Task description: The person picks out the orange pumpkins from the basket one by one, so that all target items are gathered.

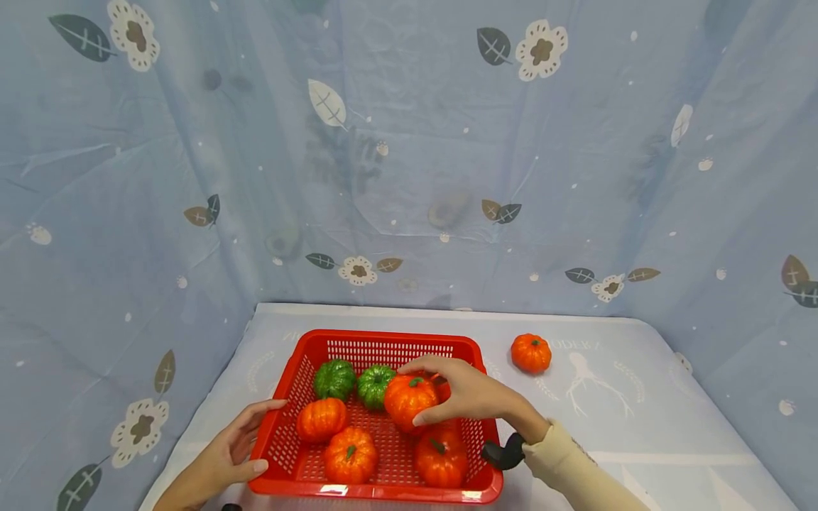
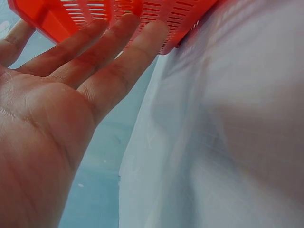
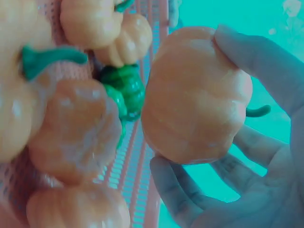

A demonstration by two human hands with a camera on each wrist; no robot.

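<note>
My right hand (image 1: 469, 390) holds a small orange pumpkin (image 1: 407, 403) over the right half of a red plastic basket (image 1: 383, 336). Thumb and fingers grip its sides, and the right wrist view shows its green stem (image 3: 259, 111). Against the basket's left side rests my left hand (image 1: 233, 443), fingers extended along the outer wall, thumb near the front corner. Inside the basket lie two green pumpkins (image 1: 334, 379) and several orange ones, among them one at left (image 1: 322, 420), one in front (image 1: 351, 455) and one at front right (image 1: 442, 460). The held pumpkin and right hand partly hide another orange one.
Another orange pumpkin (image 1: 530, 353) sits on the pale tablecloth (image 1: 613, 419), right of the basket. Blue patterned curtains (image 1: 409, 177) hang behind the table and along both sides. A black strap piece (image 1: 505, 452) shows at my right wrist, by the basket's right rim.
</note>
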